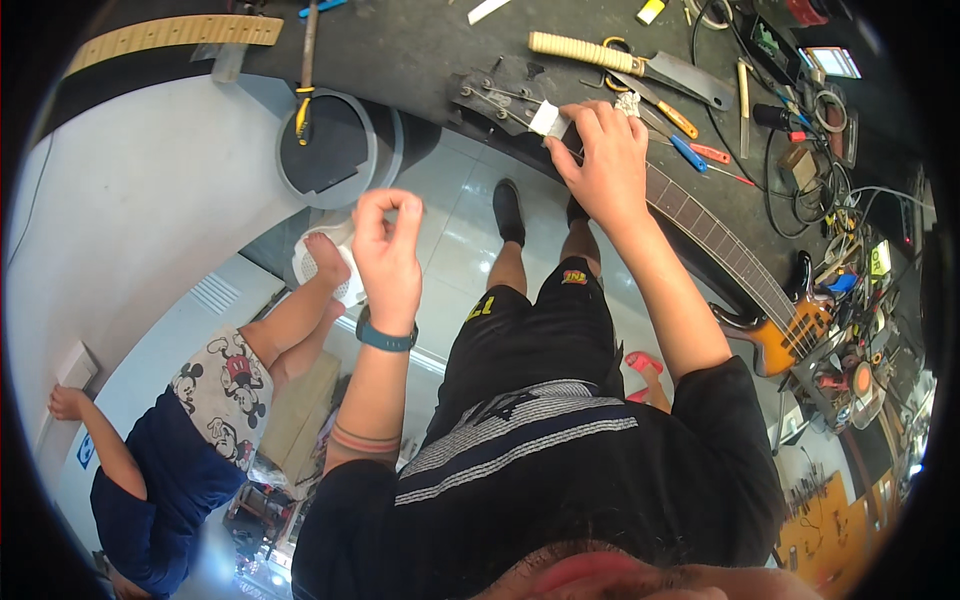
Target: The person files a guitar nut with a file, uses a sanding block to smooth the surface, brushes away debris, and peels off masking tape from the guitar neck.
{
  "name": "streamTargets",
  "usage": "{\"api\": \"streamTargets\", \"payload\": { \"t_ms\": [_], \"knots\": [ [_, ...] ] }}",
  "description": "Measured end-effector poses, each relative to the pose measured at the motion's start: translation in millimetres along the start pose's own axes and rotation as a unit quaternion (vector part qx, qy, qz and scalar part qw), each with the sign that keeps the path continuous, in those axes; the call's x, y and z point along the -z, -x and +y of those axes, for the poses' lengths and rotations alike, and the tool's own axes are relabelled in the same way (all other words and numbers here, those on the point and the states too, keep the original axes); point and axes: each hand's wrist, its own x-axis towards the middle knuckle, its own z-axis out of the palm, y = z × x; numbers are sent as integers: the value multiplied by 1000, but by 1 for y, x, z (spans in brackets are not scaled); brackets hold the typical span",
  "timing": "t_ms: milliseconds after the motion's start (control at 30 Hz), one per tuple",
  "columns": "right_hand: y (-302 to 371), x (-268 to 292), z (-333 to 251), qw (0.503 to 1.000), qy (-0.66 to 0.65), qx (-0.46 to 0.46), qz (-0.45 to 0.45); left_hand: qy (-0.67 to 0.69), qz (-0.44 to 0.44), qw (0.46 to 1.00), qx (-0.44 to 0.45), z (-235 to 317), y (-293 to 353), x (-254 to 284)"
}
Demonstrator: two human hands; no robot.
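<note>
An electric bass guitar lies along the front of the dark workbench, its sunburst body (785,332) at the right and its dark headstock (500,100) near the middle. My right hand (612,160) lies over the neck (700,215) close to the headstock, thumb on the near edge and fingers across the far side. By its fingertips a small white piece (545,118) sits at the nut end. Away from the bench, my left hand (388,255) is raised with thumb and fingers pressed together; whatever it pinches, if anything, is too small to make out.
Beyond my right hand lie a cleaver (690,80) with a wrapped handle, a blue-handled screwdriver (688,153) and tangled cables (800,200). A yellow-black tool (303,115) overhangs the edge above a round stool (330,160). Another person (180,470) is at left.
</note>
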Motion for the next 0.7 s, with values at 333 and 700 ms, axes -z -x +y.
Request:
{"api": "streamTargets", "payload": {
  "t_ms": [333,700],
  "knots": [
    [-3,-6,-17,997,10,-47,62,50,-91,984,145,-4,82,100],
    [147,29,-78,997,-66,-23,-23,104,-210,972,-31,68,-16,44]
  ]
}}
